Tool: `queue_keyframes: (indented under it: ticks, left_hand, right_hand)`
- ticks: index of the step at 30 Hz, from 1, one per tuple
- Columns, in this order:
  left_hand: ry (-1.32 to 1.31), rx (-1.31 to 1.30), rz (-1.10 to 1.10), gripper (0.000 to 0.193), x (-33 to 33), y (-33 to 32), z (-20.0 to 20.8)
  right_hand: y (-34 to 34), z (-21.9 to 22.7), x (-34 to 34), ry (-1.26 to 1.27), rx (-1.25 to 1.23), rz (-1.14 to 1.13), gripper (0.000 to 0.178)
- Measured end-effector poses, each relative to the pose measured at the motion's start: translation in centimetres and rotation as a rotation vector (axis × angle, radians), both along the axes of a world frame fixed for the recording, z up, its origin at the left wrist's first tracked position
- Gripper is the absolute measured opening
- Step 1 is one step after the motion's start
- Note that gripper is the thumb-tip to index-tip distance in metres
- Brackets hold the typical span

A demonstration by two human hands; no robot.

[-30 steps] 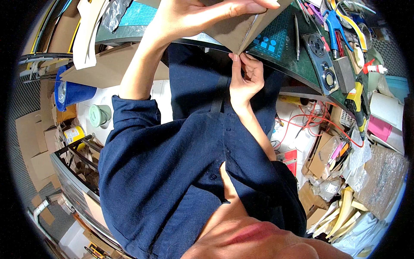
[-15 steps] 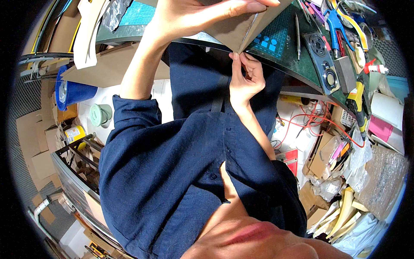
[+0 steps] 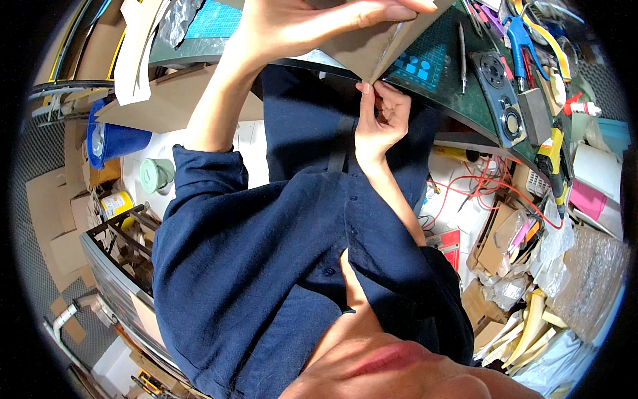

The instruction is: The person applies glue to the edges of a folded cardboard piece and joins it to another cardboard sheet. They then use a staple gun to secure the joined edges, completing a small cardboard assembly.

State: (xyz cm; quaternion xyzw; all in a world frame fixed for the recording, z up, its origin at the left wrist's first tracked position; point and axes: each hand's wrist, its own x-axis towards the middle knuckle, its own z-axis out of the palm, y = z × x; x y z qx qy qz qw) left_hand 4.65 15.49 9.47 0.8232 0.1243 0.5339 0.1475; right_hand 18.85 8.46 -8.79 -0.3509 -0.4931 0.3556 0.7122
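A folded brown cardboard piece (image 3: 362,50) with a seam along its corner edge sits at the table's near edge, its upper part cut off by the frame. My left hand (image 3: 299,26) reaches over it from the left, thumb and a fingertip meeting at the seam's upper end; its other fingers are out of sight. Below, my right hand (image 3: 383,120) pinches the pointed lower corner between thumb and fingers. Just right of the cardboard, a teal cutting mat (image 3: 425,50) with pale cut-out shapes lies on the dark green tabletop (image 3: 458,110).
Right on the table are a slim metal pen-like tool (image 3: 462,56), a dark panel with round parts (image 3: 500,100), a grey block (image 3: 533,114), a blue-handled tool (image 3: 518,40) and a yellow-black tool (image 3: 550,159). Orange cable (image 3: 478,179) tangles below. A blue bin (image 3: 116,143) stands left.
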Motion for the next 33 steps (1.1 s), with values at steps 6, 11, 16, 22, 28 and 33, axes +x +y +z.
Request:
queue_keyframes:
  ticks: [6, 11, 16, 22, 28, 33]
  left_hand:
    - [-0.017, -0.003, -0.022, 0.022, 0.3, 0.1, 0.1]
    - [-0.021, -0.049, 0.004, 0.021, 0.3, -0.2, 0.0]
    - [-0.036, -0.019, -0.026, 0.02, 0.7, -0.4, 0.5]
    - [-0.061, -0.08, -0.048, 0.02, 0.7, -0.7, 0.6]
    - [-0.056, -0.135, -0.029, 0.022, 0.4, -0.7, 0.0]
    - [-0.053, -0.089, 0.004, 0.024, 0.4, -0.7, 0.0]
  right_hand:
    - [0.0, 0.9, -0.2, -0.016, -0.039, -0.021, 0.027]
    - [-0.1, 0.7, 0.2, -0.104, -0.033, -0.053, 0.019]
    - [-0.1, 0.7, 0.2, -0.078, -0.031, -0.053, 0.017]
    - [-0.1, 0.6, 0.1, -0.036, -0.028, -0.029, 0.018]
    - [0.0, 0.3, 0.2, -0.065, -0.008, -0.036, 0.015]
    - [0.1, 0.6, 0.3, -0.08, 0.013, -0.031, 0.014]
